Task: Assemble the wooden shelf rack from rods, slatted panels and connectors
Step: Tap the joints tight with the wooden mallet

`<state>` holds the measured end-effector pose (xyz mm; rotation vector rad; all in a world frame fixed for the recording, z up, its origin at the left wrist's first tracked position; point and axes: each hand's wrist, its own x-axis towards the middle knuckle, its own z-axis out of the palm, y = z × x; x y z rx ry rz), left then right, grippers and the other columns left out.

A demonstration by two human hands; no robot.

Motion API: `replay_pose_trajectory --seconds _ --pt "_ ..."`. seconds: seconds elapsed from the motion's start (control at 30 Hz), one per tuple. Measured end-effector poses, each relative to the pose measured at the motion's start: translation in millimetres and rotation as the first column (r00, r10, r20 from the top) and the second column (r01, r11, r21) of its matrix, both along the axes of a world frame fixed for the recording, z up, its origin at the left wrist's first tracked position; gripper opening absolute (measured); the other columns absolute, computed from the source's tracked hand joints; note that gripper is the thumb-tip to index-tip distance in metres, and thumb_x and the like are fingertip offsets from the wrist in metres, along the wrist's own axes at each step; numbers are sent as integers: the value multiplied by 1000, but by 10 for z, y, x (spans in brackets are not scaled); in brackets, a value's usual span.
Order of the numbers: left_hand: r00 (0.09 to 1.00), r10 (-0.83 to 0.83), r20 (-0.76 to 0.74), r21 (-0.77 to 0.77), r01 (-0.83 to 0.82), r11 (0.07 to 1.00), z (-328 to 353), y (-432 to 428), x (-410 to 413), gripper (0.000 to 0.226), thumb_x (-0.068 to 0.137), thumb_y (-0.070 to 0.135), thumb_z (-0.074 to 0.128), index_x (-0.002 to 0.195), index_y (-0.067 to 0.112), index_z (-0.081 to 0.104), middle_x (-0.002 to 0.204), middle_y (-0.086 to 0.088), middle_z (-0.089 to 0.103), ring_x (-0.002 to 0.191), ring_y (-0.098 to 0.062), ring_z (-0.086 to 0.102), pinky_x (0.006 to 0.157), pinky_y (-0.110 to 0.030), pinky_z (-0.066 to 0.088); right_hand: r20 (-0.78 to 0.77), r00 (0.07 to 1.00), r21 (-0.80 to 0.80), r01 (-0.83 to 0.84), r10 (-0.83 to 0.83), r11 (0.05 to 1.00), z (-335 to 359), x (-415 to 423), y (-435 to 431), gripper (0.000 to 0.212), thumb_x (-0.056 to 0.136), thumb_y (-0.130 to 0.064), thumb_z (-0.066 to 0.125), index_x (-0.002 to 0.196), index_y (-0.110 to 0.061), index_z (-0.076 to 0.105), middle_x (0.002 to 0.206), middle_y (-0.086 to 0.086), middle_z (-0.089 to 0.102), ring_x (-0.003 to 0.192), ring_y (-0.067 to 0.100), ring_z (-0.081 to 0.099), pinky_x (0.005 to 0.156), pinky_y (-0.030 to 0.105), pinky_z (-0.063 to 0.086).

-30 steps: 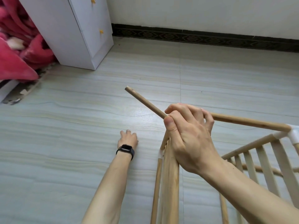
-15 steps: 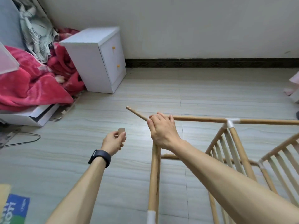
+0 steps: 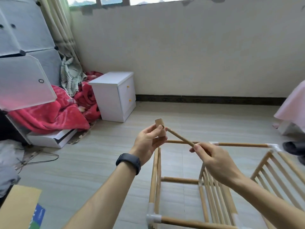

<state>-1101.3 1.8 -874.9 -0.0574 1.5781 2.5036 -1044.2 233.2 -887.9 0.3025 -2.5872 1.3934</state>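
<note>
My left hand (image 3: 147,141) pinches a short wooden connector cylinder (image 3: 160,127) with a hole in its side, held upright at chest height. My right hand (image 3: 214,160) grips a thin wooden rod (image 3: 179,137) near its lower end; the rod's tip touches the hole in the connector. Below both hands stands the partly built rack (image 3: 204,184): wooden rods joined by white plastic corner connectors (image 3: 153,218), with slatted panels (image 3: 214,192) leaning inside it at the right.
A white two-drawer cabinet (image 3: 115,95) stands by the far wall. Red blankets (image 3: 49,113) and a plastic wardrobe (image 3: 23,63) fill the left side. A cardboard box (image 3: 18,209) sits at the lower left, pink cloth (image 3: 293,104) at the right edge.
My left hand picked the connector up off the floor and raised it to the rod's tip. My right hand slid down the rod. The camera tilted upward.
</note>
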Motion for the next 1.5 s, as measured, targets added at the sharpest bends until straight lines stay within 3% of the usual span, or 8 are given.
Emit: replay_pose_trajectory --seconds 0.33,0.7,0.97,1.07,1.17,1.23,1.37,1.5 --pt "999 -45 -22 -38 44 998 -60 210 384 52 72 24 79 120 10 66 96 -12 76 78 -23 72 72 -28 60 -35 998 45 -56 58 997 -16 392 279 26 99 -40 51 92 -27 72 55 10 53 42 10 40 43 31 32" --pt "954 -98 -282 -337 -3 942 22 168 502 54 69 31 80 121 22 68 103 -14 75 88 -29 71 83 -35 60 -88 995 96 -39 47 995 187 480 313 25 100 -25 60 81 -20 76 49 -1 54 41 8 42 42 21 29" --pt "968 -126 -217 -469 10 883 -151 248 388 53 83 24 73 133 9 62 95 -7 77 79 -24 74 73 -30 61 264 964 -148 10 29 989 137 468 251 12 100 -29 62 106 -25 72 65 -1 67 52 2 49 55 24 37" --pt "983 -124 -135 -484 44 874 -311 339 364 53 83 34 73 131 13 63 97 -5 77 83 -23 75 71 -28 61 419 886 -567 86 197 819 280 408 496 22 96 -25 65 114 -13 67 93 16 77 61 11 55 54 22 45" --pt "948 -281 -152 -678 107 727 -393 637 395 49 88 52 66 128 25 60 97 5 76 82 -10 74 67 -24 56 318 938 -738 153 138 657 218 499 695 28 90 -35 66 97 -9 76 84 13 71 65 15 59 58 24 52" --pt "859 -504 -91 -817 225 531 -541 883 527 54 85 67 60 129 36 53 104 13 72 87 -1 69 68 -16 52 209 975 -655 198 -77 730 93 618 794 32 94 -39 62 92 -10 74 69 4 62 60 15 58 56 24 52" --pt "560 -798 223 -970 46 -238 -1142 1207 932 79 77 84 51 137 33 41 112 8 64 91 -14 60 70 -30 50 -220 903 -119 350 -368 929 -130 894 1073 42 103 -53 45 80 -24 64 60 -4 63 46 7 57 43 14 42" --pt "464 -866 186 -934 -190 -303 -1409 1359 1017 33 102 59 34 94 28 30 66 5 43 52 -17 40 47 -30 29 -311 907 98 329 -285 939 -372 1090 1103 44 104 -54 36 76 -27 58 53 -5 58 55 5 62 41 13 40"
